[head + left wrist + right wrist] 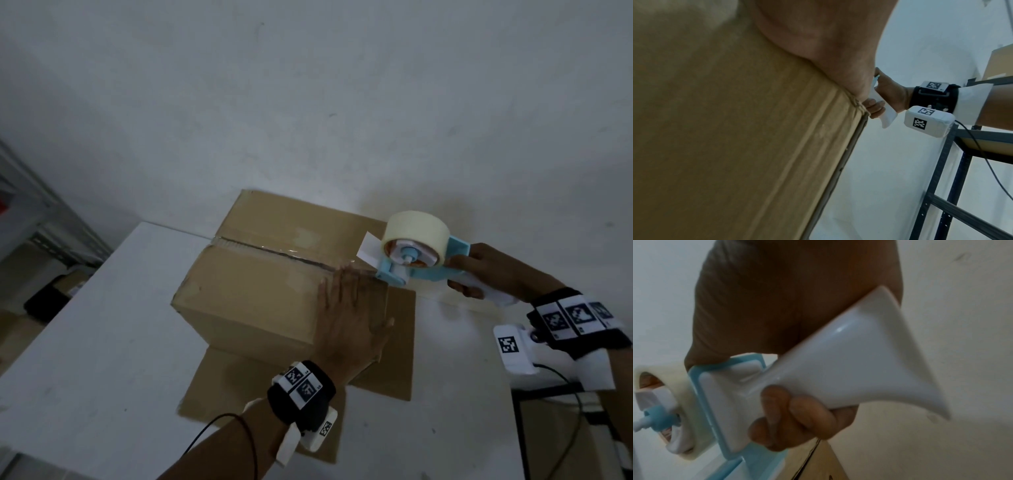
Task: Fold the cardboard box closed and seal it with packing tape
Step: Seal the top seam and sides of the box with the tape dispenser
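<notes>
A closed brown cardboard box (260, 284) sits on the white table (85, 342), with clear tape along its centre seam (270, 251). My left hand (349, 318) lies flat with straight fingers on the box's near right top edge; in the left wrist view the palm (818, 40) presses the cardboard (735, 146). My right hand (486, 270) grips the white handle (849, 363) of a blue tape dispenser (414, 260) carrying a cream tape roll (416, 229). The dispenser's front end meets the box's right edge at the seam.
A flat cardboard sheet (376, 404) lies under the box on the table. A white wall (308, 102) stands behind. Metal shelving (962, 178) is at the right, and a grey rack (37, 222) is at the left. A cable (565, 387) runs from my right wrist.
</notes>
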